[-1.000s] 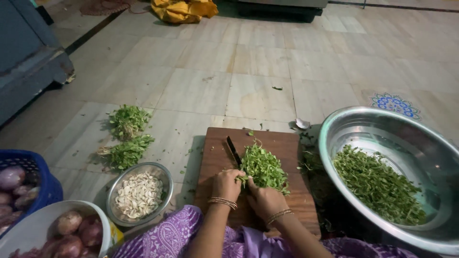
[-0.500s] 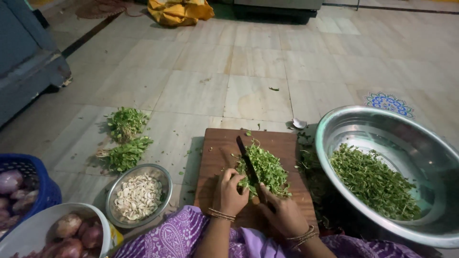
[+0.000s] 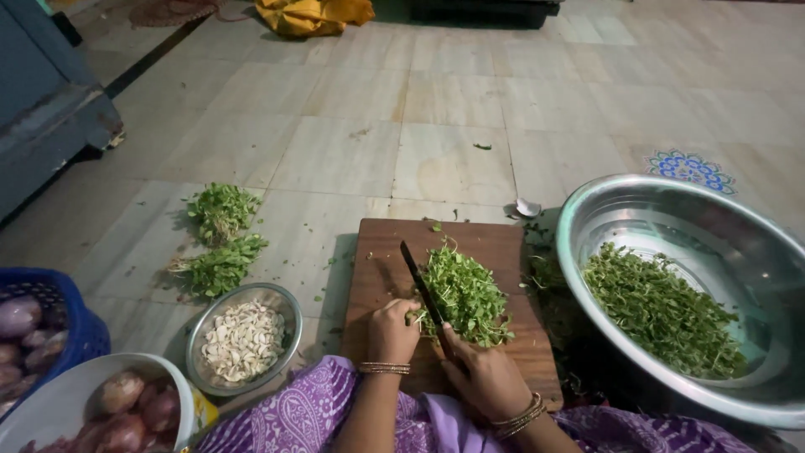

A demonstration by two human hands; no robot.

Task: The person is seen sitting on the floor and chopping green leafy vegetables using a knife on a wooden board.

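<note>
A brown wooden cutting board lies on the tiled floor with a pile of green leafy herbs on it. My right hand grips the handle of a dark-bladed knife, whose blade rests along the left edge of the pile. My left hand is closed over the near left edge of the herbs, beside the blade. Bangles circle both wrists.
A large steel basin at the right holds chopped greens. Two uncut herb bunches lie on the floor at left. A small steel bowl of peeled garlic, a white bowl of onions and a blue basket sit near left.
The knife has swung from the pile's far left to along its left edge. My right hand has drawn back toward me, and my left hand now bunches the herbs.
</note>
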